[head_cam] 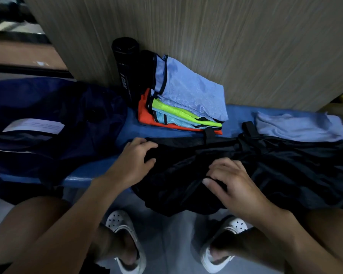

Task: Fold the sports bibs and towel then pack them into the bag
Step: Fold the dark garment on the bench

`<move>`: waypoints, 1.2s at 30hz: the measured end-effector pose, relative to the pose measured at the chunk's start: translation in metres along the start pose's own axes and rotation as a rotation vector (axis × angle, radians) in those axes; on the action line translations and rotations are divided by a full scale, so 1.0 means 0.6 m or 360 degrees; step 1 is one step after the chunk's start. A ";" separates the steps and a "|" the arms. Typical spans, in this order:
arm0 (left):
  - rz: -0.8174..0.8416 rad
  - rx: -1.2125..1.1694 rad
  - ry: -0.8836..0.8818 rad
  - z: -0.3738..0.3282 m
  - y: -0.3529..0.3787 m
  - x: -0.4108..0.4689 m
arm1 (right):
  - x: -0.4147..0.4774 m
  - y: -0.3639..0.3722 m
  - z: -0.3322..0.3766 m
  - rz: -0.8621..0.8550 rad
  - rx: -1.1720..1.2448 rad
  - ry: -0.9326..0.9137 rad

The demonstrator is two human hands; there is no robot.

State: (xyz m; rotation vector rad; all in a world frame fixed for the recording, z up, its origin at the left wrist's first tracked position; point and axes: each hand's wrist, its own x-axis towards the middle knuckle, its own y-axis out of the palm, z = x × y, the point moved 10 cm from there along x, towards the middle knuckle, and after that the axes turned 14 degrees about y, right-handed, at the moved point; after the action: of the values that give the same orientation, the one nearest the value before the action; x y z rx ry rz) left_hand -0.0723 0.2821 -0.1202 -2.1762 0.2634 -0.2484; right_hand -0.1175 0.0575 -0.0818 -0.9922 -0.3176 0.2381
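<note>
The black bib [285, 169] lies lengthwise along the front edge of the surface [131, 123]; the left hand [136, 155] grips its end, the right hand [229, 180] its middle.

A black bib [275, 167] lies rumpled and unfolded across the blue counter [131, 125], its near edge hanging over the front, gripped by the left hand [135, 157] and the right hand [230, 180]. Behind it sits a stack of folded bibs [186, 107]: pale blue on top, then neon yellow-green, pale blue again and orange at the bottom. A pale blue towel [297, 125] lies crumpled at the right. The dark navy bag [53, 119] slumps at the left.
</note>
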 end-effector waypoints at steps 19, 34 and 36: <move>-0.0506 -0.0803 0.0244 -0.068 -0.065 0.033 | 0.046 -0.032 -0.005 -0.0279 0.0436 0.0164; -0.0404 -0.1142 0.0224 -0.116 -0.019 0.016 | 0.090 -0.025 0.024 -0.0448 0.0539 0.0173; -0.0440 -0.1117 0.0205 -0.109 -0.017 0.016 | 0.089 -0.022 0.020 -0.0416 0.0538 0.0211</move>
State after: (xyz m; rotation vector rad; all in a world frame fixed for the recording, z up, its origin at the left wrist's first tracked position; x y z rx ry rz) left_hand -0.0800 0.2350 -0.0735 -2.9008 0.1268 -0.5118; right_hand -0.0716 0.0779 -0.0563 -0.6213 -0.2718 -0.0132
